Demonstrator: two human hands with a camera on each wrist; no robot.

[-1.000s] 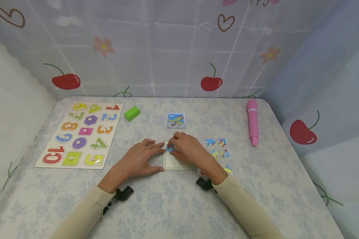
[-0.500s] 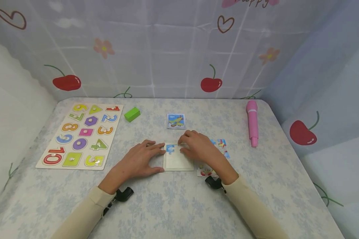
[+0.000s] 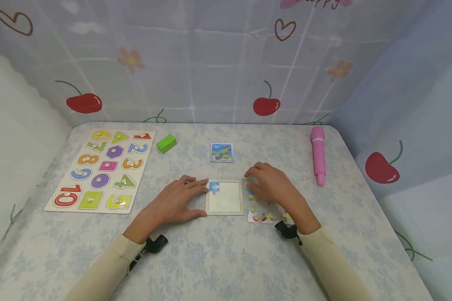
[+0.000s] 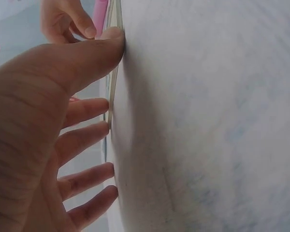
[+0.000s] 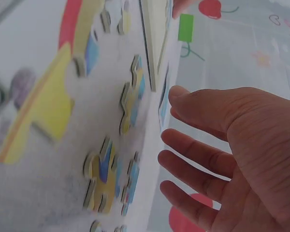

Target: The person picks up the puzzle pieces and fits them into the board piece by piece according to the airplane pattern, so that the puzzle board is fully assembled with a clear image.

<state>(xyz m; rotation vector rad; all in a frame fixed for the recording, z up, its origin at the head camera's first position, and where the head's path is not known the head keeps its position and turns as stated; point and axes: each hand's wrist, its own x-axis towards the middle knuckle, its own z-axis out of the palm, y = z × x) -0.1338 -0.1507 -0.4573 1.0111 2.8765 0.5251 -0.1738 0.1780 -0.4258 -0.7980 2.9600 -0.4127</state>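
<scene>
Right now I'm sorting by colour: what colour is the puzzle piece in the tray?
The puzzle piece is mostly blue; the head view shows it best.

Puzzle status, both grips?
Left grip touching left edge of tray. Right grip empty, over loose pieces. One piece in tray's far-left corner. No obstruction visible.

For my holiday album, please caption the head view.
Left hand touches a tray with one blue piece; right hand hovers above loose puzzle pieces; airplane card behind.

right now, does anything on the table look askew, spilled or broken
Nothing looks spilled or broken. Mildly odd: the number board, at left, is turned so its digits lie sideways. The tray looks straight.
</scene>
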